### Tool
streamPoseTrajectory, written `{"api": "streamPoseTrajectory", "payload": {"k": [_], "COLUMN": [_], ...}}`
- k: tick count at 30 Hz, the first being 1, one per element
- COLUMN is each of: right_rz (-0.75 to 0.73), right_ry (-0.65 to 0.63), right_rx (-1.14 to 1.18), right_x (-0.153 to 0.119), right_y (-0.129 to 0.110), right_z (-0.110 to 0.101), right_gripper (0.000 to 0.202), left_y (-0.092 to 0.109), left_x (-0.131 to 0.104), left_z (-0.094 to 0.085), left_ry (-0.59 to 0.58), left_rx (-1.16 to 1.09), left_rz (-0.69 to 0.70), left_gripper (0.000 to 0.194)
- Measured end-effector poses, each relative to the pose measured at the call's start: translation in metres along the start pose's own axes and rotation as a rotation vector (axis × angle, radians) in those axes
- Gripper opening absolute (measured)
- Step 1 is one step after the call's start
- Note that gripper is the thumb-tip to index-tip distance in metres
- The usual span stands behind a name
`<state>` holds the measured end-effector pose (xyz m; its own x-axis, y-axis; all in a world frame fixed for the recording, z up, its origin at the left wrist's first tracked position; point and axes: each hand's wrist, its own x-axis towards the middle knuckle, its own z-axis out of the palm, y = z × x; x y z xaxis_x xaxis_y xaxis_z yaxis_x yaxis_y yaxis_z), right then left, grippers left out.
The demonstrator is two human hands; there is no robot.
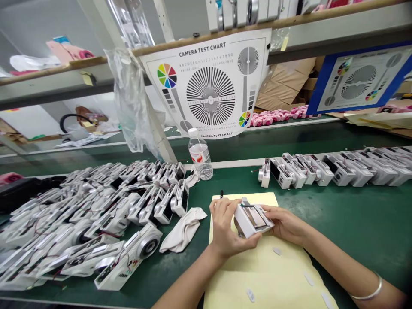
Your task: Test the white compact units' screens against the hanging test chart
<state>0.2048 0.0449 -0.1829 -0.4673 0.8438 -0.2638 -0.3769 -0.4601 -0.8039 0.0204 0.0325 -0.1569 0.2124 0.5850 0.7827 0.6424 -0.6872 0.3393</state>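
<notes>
A white toy-like digital camera [247,225] is held above a yellow sheet [257,274], its lit screen tilted up toward me. My left hand [227,229] wraps round its left side, thumb along the lower edge and fingers over the top. At the right side, my right hand [285,223] grips the camera, with some of its fingers hidden behind the body. On the sheet below lie several small grey-white pieces [277,251]. A crumpled white cloth [184,229] rests left of my left hand.
Many partly assembled white cameras [128,259] crowd the green bench [354,219] on the left. Another row of cameras [347,169] stands at the back right. A plastic bottle [200,156] stands before a hanging camera test chart [210,86]. A shelf [322,32] crosses overhead.
</notes>
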Motion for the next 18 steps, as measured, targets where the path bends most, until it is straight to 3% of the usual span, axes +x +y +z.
{"api": "streamPoseTrajectory", "payload": {"k": [2, 5, 8, 10, 12, 15, 18], "right_rz": [-0.063, -0.282, -0.547, -0.693, -0.827, -1.016, -1.11], "right_ry": [0.05, 0.21, 0.387, 0.517, 0.673, 0.877, 0.901], "right_rx": [-0.076, -0.18, -0.287, -0.391, -0.472, -0.524, -0.553], "right_x": [0.003, 0.007, 0.006, 0.0, -0.01, -0.03, -0.047], "right_y": [-0.001, -0.005, -0.018, -0.032, -0.046, -0.062, -0.066], "right_z": [0.001, -0.003, -0.013, -0.021, -0.03, -0.038, -0.039], "right_gripper": [0.033, 0.038, 0.043, 0.041, 0.038, 0.034, 0.031], "left_y": [-0.002, -0.013, -0.027, -0.03, -0.023, 0.007, 0.048], "left_x": [0.003, 0.003, 0.007, 0.016, 0.03, 0.05, 0.062], "left_z": [-0.004, -0.005, 0.01, 0.029, 0.054, 0.096, 0.144], "left_ry": [-0.05, -0.199, -0.275, -0.282, -0.274, -0.255, -0.242], "left_rx": [-0.012, -0.05, -0.073, -0.09, -0.148, -0.246, -0.304], "left_rz": [-0.03, -0.038, -0.087, -0.078, 0.08, 0.355, 0.424], "left_gripper": [0.055, 0.058, 0.056, 0.053, 0.052, 0.053, 0.044]}}
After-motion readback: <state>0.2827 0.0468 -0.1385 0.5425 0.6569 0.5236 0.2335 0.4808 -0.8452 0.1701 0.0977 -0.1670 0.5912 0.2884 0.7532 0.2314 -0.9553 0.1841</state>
